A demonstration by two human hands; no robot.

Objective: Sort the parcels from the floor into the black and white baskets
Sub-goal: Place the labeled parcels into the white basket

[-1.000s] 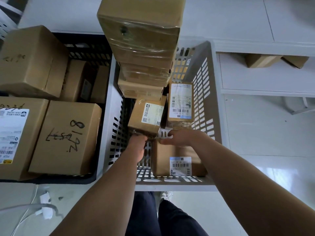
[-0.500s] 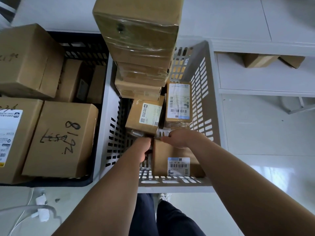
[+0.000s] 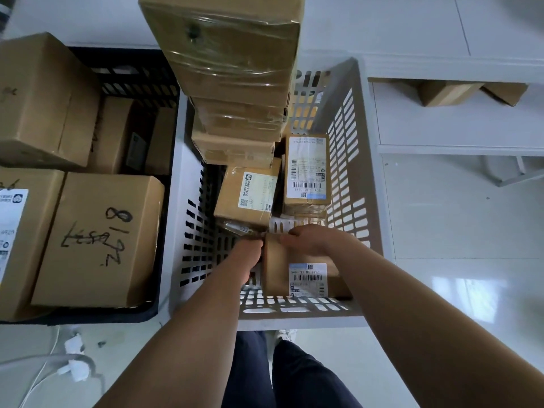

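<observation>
At far left, the black basket [image 3: 88,316], crammed with brown cartons, one of them a marker-scrawled carton [image 3: 97,240]. Just beside it, seemingly wall to wall, the white basket [image 3: 176,201]. In its far half, a tall stack of taped parcels [image 3: 229,69] rising well above the rim. At the stack's foot, a flat labelled parcel [image 3: 250,195] and, to its right, an upright labelled parcel [image 3: 306,169].

In the near right corner of the white basket, close against the near wall, the parcel in hand [image 3: 294,272]. Label turned up toward the camera, long axis seemingly running left to right along that wall. At its left end, the left hand [image 3: 248,254], knuckles up, fingers hidden below. Impossible to tell whether gripping or merely pressing. Over the far top edge, the right hand [image 3: 312,240], fingers curled round that edge. Both hands touching the parcel, one on each side, so neither clearly nearer. By the look of it, seating the parcel first, then releasing and lifting straight out, clear of the tall stack.

Far right, two more cartons [image 3: 447,92] tucked under a white ledge, well apart from both baskets.

Against a second ago, barely any change. Same corner, same hold by the right hand. Left hand perhaps a touch closer to the parcel's end. View itself nudged slightly.
</observation>
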